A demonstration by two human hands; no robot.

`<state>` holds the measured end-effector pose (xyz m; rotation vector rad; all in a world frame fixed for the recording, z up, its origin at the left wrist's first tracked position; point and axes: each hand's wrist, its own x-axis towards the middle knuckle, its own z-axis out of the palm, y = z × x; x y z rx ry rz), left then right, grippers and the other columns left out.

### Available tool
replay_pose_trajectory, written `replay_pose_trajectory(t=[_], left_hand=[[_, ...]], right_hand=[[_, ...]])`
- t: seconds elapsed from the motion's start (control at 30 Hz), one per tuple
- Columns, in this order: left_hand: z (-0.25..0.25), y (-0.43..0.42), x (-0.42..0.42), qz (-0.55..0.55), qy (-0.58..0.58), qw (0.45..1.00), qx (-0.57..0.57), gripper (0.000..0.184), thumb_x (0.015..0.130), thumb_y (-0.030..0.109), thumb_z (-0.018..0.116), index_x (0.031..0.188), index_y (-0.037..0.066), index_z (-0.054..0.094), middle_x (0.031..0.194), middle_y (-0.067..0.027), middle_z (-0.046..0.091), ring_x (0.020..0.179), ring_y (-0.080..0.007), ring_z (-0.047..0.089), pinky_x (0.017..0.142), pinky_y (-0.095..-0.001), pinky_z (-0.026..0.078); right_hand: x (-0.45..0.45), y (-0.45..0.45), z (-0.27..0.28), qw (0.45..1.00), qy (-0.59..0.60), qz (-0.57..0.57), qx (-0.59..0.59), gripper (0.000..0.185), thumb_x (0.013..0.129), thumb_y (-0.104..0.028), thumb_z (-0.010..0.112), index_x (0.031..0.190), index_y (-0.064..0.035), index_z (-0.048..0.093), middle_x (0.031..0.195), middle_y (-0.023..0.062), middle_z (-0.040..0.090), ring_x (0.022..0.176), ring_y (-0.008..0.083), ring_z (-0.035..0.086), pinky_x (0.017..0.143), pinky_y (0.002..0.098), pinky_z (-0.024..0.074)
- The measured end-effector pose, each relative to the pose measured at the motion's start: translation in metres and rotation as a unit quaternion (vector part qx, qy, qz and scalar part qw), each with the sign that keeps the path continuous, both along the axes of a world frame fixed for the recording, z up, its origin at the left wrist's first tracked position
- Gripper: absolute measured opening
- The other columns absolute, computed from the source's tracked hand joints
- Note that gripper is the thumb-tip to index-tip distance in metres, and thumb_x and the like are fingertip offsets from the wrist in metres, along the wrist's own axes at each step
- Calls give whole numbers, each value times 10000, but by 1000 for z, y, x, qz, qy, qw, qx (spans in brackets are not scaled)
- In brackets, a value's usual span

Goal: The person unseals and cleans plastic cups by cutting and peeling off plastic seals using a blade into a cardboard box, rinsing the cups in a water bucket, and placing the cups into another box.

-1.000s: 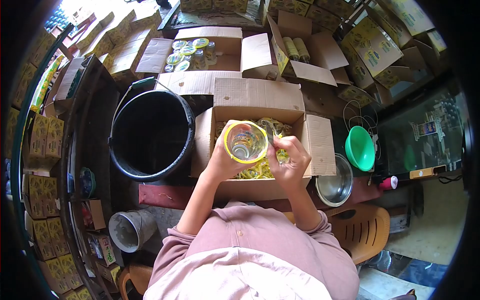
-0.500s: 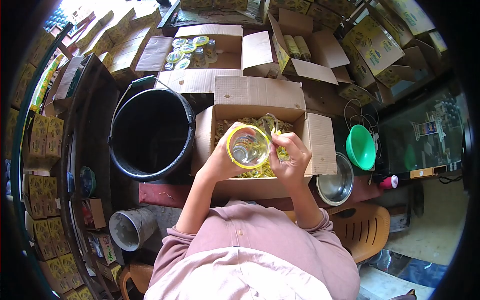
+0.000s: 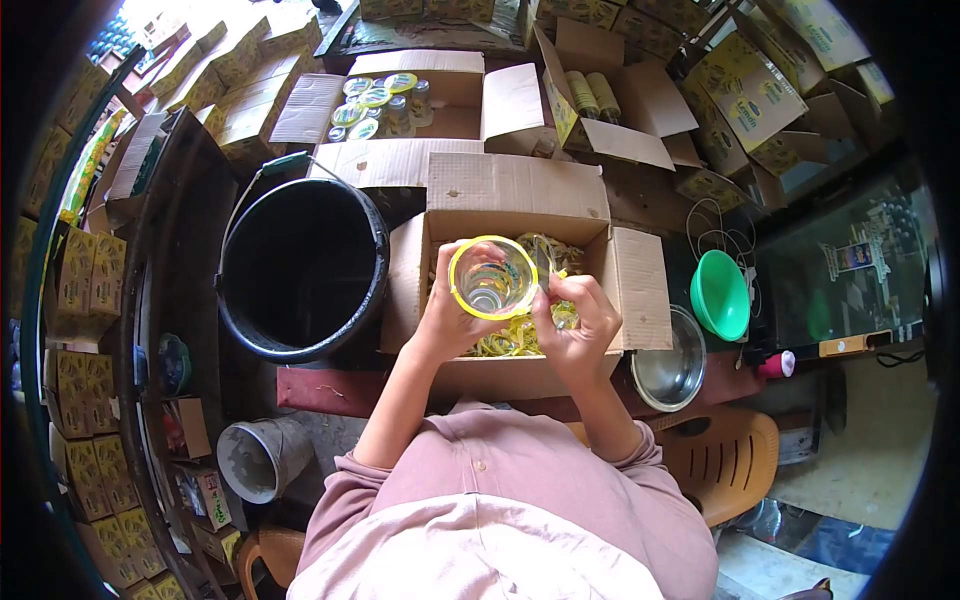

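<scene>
In my left hand (image 3: pixel 446 312) is a clear cup (image 3: pixel 492 290), its mouth tilted up towards me and a yellow band around the rim. My fingers wrap its left side. At the cup's right edge, my right hand (image 3: pixel 580 318) is closed on what looks like a small knife (image 3: pixel 544 262), seen as a thin dark blade; its handle is hidden in the fist. A bit of yellow strip shows by the right fingers. Both hands are above an open cardboard box (image 3: pixel 515 187), which holds many curled yellow strips (image 3: pixel 508 342).
Left of the box stands a black bucket (image 3: pixel 235 290). To the right are a metal bowl (image 3: pixel 668 372) and a green bowl (image 3: pixel 722 295). Behind, one open carton (image 3: pixel 400 160) holds several yellow-lidded jars (image 3: pixel 375 97); another carton (image 3: pixel 630 145) stands beside it.
The cup has shifted slightly left and its mouth has turned a little. The blade has moved slightly right, away from the rim, with my right hand still closed.
</scene>
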<state>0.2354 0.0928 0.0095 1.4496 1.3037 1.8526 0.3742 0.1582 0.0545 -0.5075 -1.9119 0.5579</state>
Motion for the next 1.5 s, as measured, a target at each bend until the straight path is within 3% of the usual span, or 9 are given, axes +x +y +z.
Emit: replay_pose_trajectory(t=[0.37, 0.5, 0.6, 0.83, 1.03, 1.5], left_hand=[[8, -6, 0, -7, 89, 996, -3, 765, 611, 57, 773, 1223, 44, 315, 1123, -91, 472, 1058, -205, 499, 914, -325, 412], [6, -1, 5, -45, -61, 997, -25, 722, 675, 33, 688, 1282, 35, 297, 1140, -99, 465, 1068, -194, 484, 924, -316, 397], [-1, 3, 9, -61, -112, 992, 18, 687, 707, 33, 650, 1292, 33, 291, 1150, -114, 460, 1081, -207, 474, 933, -325, 391], [2, 2, 13, -79, -137, 987, 12, 657, 726, 29, 643, 1282, 37, 293, 1230, -150, 434, 1152, -232, 437, 953, -346, 377], [0, 2, 17, -77, -162, 984, 12, 656, 717, 9, 648, 1259, 52, 281, 1185, -130, 413, 1127, -224, 439, 947, -360, 384], [-2, 0, 13, -37, -35, 999, -8, 661, 664, 12, 681, 1226, 18, 332, 1143, -103, 385, 1092, -218, 460, 942, -335, 388]], right_hand=[[-3, 7, 3, 999, 24, 24, -31, 263, 645, 80, 657, 892, -8, 635, 714, 84, 592, 589, 146, 591, 556, 251, 480], [-4, 7, 2, 998, 39, 4, -58, 224, 657, 66, 656, 871, 4, 628, 716, 84, 593, 592, 147, 596, 554, 251, 484], [-2, 2, 4, 998, 35, -4, -48, 198, 666, 59, 655, 856, 12, 623, 714, 83, 593, 597, 145, 599, 547, 249, 485], [-3, -2, -3, 999, 40, -20, -24, 193, 668, 58, 657, 851, 8, 623, 709, 84, 591, 593, 146, 600, 541, 249, 486], [-3, -2, 0, 999, 29, -24, -11, 191, 669, 55, 656, 851, 6, 624, 707, 85, 591, 593, 150, 600, 539, 250, 486], [-5, -1, -3, 999, 36, -22, -16, 225, 651, 59, 669, 864, 5, 623, 716, 88, 590, 599, 154, 596, 551, 251, 476]])
